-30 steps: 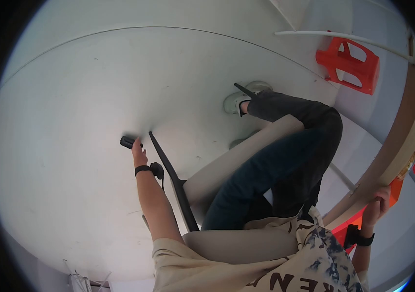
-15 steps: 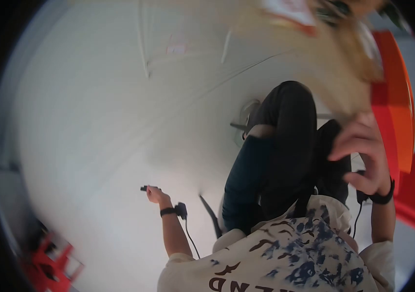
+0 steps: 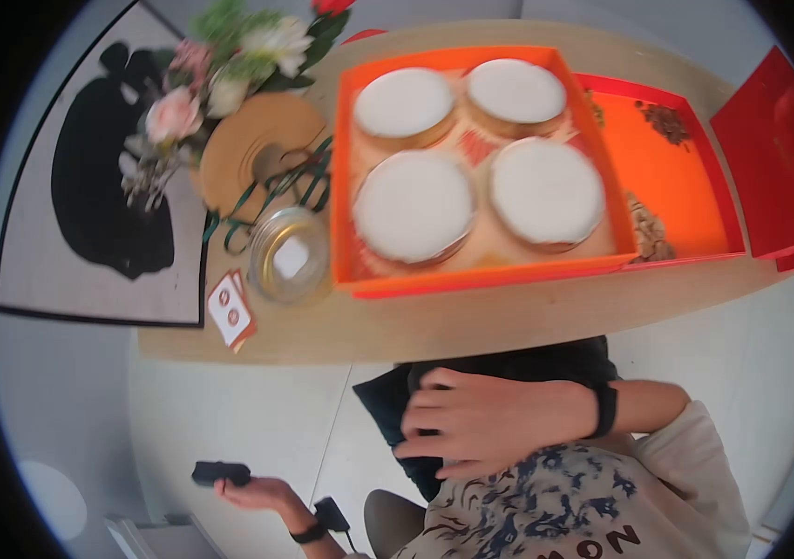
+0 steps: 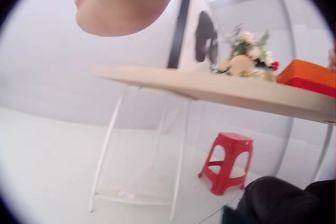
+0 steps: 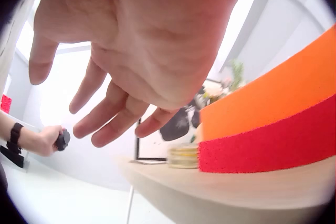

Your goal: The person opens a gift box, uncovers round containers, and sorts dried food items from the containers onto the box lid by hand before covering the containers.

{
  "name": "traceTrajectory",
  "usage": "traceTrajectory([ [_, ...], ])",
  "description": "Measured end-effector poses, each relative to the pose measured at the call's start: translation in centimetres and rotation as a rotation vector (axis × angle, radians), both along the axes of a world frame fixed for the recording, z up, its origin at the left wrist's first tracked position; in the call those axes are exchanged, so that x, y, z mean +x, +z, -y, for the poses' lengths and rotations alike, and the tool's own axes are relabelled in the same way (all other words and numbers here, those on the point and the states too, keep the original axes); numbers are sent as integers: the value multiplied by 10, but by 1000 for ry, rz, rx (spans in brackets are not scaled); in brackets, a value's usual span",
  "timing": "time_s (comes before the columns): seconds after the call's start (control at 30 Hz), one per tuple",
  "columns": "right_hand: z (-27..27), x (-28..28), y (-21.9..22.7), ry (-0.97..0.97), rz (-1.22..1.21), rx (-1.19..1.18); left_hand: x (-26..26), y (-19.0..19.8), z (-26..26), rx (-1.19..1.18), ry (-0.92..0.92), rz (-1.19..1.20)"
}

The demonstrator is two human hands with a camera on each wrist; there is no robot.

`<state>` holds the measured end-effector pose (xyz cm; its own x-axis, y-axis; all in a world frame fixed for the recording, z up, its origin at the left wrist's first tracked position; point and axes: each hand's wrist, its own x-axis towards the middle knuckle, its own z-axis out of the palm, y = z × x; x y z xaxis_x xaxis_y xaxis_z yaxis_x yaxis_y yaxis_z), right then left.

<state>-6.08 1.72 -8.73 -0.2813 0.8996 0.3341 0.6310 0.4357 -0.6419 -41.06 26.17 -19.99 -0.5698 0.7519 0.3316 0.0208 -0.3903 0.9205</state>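
Note:
My left hand is out at the lower left, low beside the table, and grips a small black object. In the left wrist view only part of that hand shows, at the top. My right hand hangs over my lap, fingers spread and slightly bent, holding nothing. The right wrist view shows its palm and loose fingers near the orange and red box. On the table, that box holds several round white-topped containers.
A glass jar, cards, flowers and a black-framed picture occupy the table's left. An orange tray and a red lid lie right. A red stool stands on the floor.
The head view has swung from the floor to the tabletop. My right hand has left the table's edge and moved over my lap. The black object remains in my left hand.

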Motion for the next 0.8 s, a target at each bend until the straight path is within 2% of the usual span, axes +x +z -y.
traceTrajectory([
  [0.07, 44, 33, 18, -134, -111, 31, 51, 52, 39, 132, -30, -33],
  [0.1, 69, 52, 27, -145, -104, 37, 78, 75, 64, 153, -199, 10],
  [0.13, 94, 68, 33, -282, -142, 53, 91, 79, 84, 180, -302, 17],
  [0.17, 116, 83, 39, -420, -193, 55, 112, 91, 107, 246, -552, 8],
  [0.2, 140, 97, 35, -428, -190, 59, 132, 98, 127, 320, -800, 1],
  [0.27, 180, 116, 17, -645, -224, 135, 139, 79, 149, 346, -894, -31],
  [0.33, 205, 129, 3, -710, -261, 169, 196, 91, 209, 88, -1060, 451],
  [0.4, 224, 136, -1, -779, -309, 204, 227, 82, 202, -172, -1778, 665],
  [0.43, 227, 139, 3, -766, -308, 169, 266, 103, 225, -27, -1608, 411],
  [0.47, 228, 142, 5, -753, -306, 135, 271, 91, 222, -72, -1598, 248],
  [0.53, 237, 151, 5, -767, -281, 107, 280, 71, 210, -44, -1764, 166],
  [0.57, 242, 155, 4, -769, -261, 72, 284, 69, 205, -37, -1773, 169],
  [0.63, 249, 155, -16, -778, -290, 37, 297, 75, 201, -190, -1925, -48],
  [0.67, 248, 157, -23, -780, -317, 3, 302, 73, 198, -169, -1917, -38],
  [0.73, 240, 158, -20, -713, -302, -46, 312, 72, 196, -214, -2082, -92],
  [0.8, 229, 160, -11, -644, -307, -116, 321, 74, 204, -239, -2071, -68],
])
